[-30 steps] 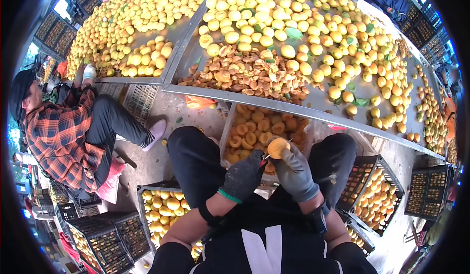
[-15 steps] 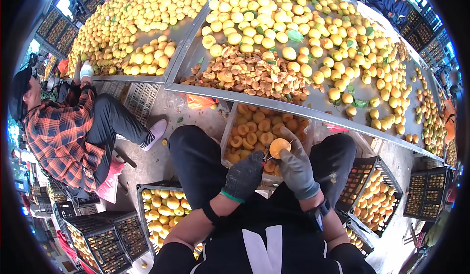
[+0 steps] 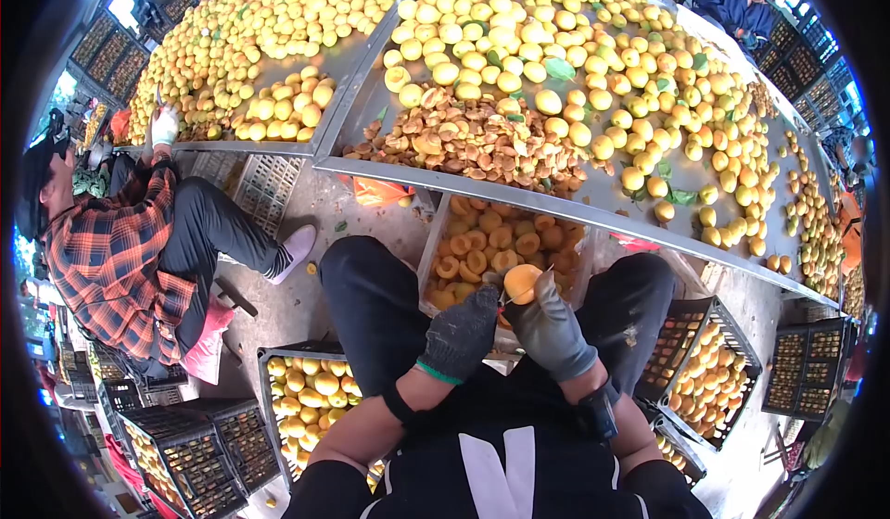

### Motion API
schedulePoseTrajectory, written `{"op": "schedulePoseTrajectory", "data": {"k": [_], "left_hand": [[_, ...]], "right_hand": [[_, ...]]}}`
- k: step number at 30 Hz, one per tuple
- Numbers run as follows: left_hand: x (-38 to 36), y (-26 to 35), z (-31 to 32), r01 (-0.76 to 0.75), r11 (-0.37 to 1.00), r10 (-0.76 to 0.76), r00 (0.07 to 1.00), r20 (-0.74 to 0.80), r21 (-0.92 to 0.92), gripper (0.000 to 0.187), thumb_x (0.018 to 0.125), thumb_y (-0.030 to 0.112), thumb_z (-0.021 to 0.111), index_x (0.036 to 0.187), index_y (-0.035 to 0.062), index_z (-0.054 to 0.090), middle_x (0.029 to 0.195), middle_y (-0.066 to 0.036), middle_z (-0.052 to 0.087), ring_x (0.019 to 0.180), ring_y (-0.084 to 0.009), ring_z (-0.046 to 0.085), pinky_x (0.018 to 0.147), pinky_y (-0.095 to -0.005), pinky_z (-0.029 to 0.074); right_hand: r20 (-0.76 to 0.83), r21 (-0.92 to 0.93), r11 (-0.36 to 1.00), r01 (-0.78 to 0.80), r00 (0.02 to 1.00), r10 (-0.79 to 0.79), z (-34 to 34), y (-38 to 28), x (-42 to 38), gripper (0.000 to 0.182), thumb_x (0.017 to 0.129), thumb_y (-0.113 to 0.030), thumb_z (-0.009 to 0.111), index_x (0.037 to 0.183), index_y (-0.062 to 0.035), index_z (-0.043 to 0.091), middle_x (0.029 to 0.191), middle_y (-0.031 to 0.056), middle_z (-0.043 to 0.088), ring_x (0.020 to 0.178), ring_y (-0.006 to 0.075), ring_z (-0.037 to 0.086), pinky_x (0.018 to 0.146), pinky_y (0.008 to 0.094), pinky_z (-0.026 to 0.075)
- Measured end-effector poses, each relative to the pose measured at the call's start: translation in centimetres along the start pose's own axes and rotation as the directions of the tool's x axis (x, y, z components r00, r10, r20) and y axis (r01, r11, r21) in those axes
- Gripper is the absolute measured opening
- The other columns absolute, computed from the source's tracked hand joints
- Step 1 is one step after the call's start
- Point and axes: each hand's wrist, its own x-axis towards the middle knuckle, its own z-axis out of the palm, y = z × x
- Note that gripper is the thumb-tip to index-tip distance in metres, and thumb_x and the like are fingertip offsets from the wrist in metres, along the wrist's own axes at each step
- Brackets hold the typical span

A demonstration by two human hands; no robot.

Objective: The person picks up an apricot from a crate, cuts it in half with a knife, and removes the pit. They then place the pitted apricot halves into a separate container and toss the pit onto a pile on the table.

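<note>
My left hand, in a dark knit glove with a green cuff, is closed around a thin metal tool that is mostly hidden by the fingers. In my right hand, gloved in grey, a yellow-orange apricot is gripped at the fingertips. The two hands are close together between my knees, the left fingertips right by the fruit. Below them, a crate holds many halved, pitted apricots.
A metal-edged table ahead carries whole apricots and a heap of brown scraps. Crates of apricots stand to my left and right. A person in a plaid shirt sits at the left; others work farther back.
My right hand has turned and shifted slightly down, and the apricot has moved a little left and down towards my left hand. The seated person's gloved hand has risen.
</note>
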Motion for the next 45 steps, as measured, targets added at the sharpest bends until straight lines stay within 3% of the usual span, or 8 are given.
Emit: {"op": "schedulePoseTrajectory", "data": {"k": [4,9,19,22,27,35,40,45], "left_hand": [[0.4,-1.0,1.0,-0.082,0.995,0.076,0.992,-0.105,-0.052,0.03,0.084,0.017,0.059,0.112,0.0065,0.053,0.086,-0.015,0.063,0.071,-0.0311,0.064,0.057,-0.0414,0.051],[0.9,1.3,-2.7,0.012,0.999,-0.009,0.995,0.101,-0.035,0.068,0.084,0.029,0.063,0.142,0.0106,0.034,0.092,-0.016,0.064,0.066,-0.0297,0.065,0.056,-0.0393,0.051],[1.2,1.5,-4.4,0.054,0.975,0.018,0.949,0.316,-0.215,0.079,0.083,0.028,0.068,0.146,0.011,0.024,0.085,-0.016,0.061,0.064,-0.0276,0.064,0.06,-0.036,0.051],[1.0,0.7,-4.4,0.126,0.829,0.052,0.953,0.299,-0.545,0.075,0.084,0.026,0.066,0.145,0.0108,0.024,0.102,-0.02,0.062,0.083,-0.0338,0.065,0.072,-0.039,0.052],[1.4,0.4,-6.6,0.002,0.803,0.064,0.994,0.09,-0.595,0.085,0.075,0.04,0.075,0.142,0.0114,0.031,0.106,-0.017,0.062,0.091,-0.0346,0.064,0.078,-0.0386,0.052],[2.6,0.5,-5.2,-0.337,0.886,0.364,0.931,0.028,-0.319,0.076,0.068,0.051,0.074,0.13,0.0151,0.05,0.088,-0.008,0.062,0.07,-0.0265,0.065,0.061,-0.0376,0.052],[3.2,0.9,-5.6,-0.474,0.858,0.473,0.879,-0.056,-0.2,0.067,0.063,0.047,0.079,0.116,0.0094,0.061,0.085,-0.006,0.065,0.071,-0.024,0.066,0.06,-0.0335,0.052],[3.3,0.7,-3.1,-0.445,0.788,0.372,0.895,-0.247,-0.426,0.058,0.067,0.035,0.08,0.114,0.0084,0.061,0.085,-0.007,0.064,0.072,-0.0262,0.064,0.061,-0.0349,0.051]], "right_hand": [[-0.045,0.083,0.996,-0.007,0.999,0.011,-0.7,0.6,0.2,0.045,0.099,-0.034,0.045,0.128,0.0004,0.045,0.12,0.0059,0.053,0.111,0.0162,0.052,0.101,0.0301,0.04],[-0.025,-0.76,0.643,0.094,0.984,-0.174,-1.0,-0.8,-1.2,0.043,0.098,-0.038,0.047,0.125,-0.004,0.047,0.11,0.0028,0.054,0.101,0.0114,0.051,0.091,0.0246,0.042],[-0.2,-0.628,0.755,-0.189,0.977,0.077,-0.8,-3.3,-2.1,0.045,0.094,-0.04,0.054,0.121,-0.0047,0.048,0.099,0.0011,0.054,0.09,0.0089,0.052,0.08,0.0213,0.043],[-0.069,-0.677,0.724,0.133,0.968,-0.242,-1.1,-2.9,-1.6,0.043,0.093,-0.037,0.055,0.121,-0.0049,0.047,0.094,0.0019,0.055,0.083,0.0105,0.055,0.075,0.0212,0.045],[0.34,0.18,0.922,-0.342,0.901,0.267,-4.7,-2.1,-1.0,0.048,0.096,-0.042,0.046,0.125,-0.0039,0.044,0.109,0.0081,0.055,0.095,0.0169,0.057,0.087,0.0283,0.046],[0.016,-0.438,0.889,-0.133,0.988,0.156,-1.6,-0.8,-2.1,0.048,0.099,-0.039,0.036,0.129,-0.0024,0.042,0.118,0.0105,0.054,0.11,0.0204,0.055,0.097,0.0327,0.044],[0.371,-0.847,0.35,0.4,0.916,-0.151,-3.6,0.6,-1.9,0.039,0.094,-0.022,0.053,0.127,-0.0035,0.045,0.111,0.0121,0.058,0.101,0.0253,0.059,0.09,0.0317,0.047],[0.322,-0.946,-0.044,0.321,0.916,-0.241,-4.4,1.8,-1.7,0.047,0.088,-0.016,0.06,0.128,0.0004,0.043,0.113,0.015,0.057,0.101,0.028,0.059,0.09,0.0328,0.046]]}}
